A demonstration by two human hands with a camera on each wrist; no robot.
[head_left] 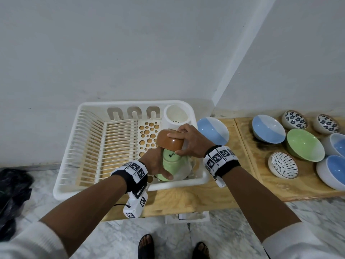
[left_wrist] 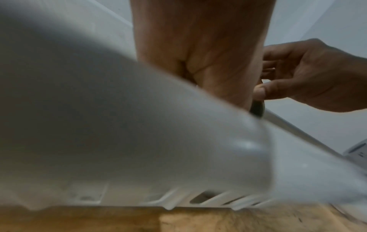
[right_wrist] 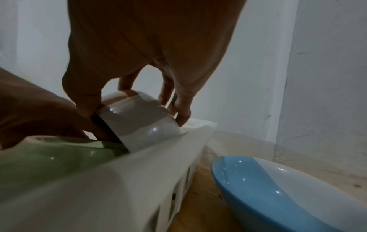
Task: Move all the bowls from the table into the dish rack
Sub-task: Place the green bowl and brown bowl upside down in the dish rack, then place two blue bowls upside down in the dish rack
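A white dish rack (head_left: 89,146) sits on the left end of the wooden table (head_left: 242,176). Inside its right front corner my left hand (head_left: 158,165) grips a green bowl (head_left: 170,161) standing on edge. Just above it my right hand (head_left: 188,143) grips an overturned brown bowl (head_left: 168,143), its rim against the green bowl. In the right wrist view the brown bowl (right_wrist: 139,119) looks pale and glossy above the rack wall (right_wrist: 119,180), beside the green bowl (right_wrist: 49,157). The left wrist view shows mostly the rack wall (left_wrist: 139,141) and both hands.
Several bowls lie on the table to the right: a blue-and-white one (head_left: 212,130) next to the rack, another (head_left: 268,128), a green one (head_left: 305,144), a striped one (head_left: 283,167) and two flowered ones (head_left: 294,119). A white cutlery cup (head_left: 175,116) stands in the rack. A black bag (head_left: 13,193) lies on the floor.
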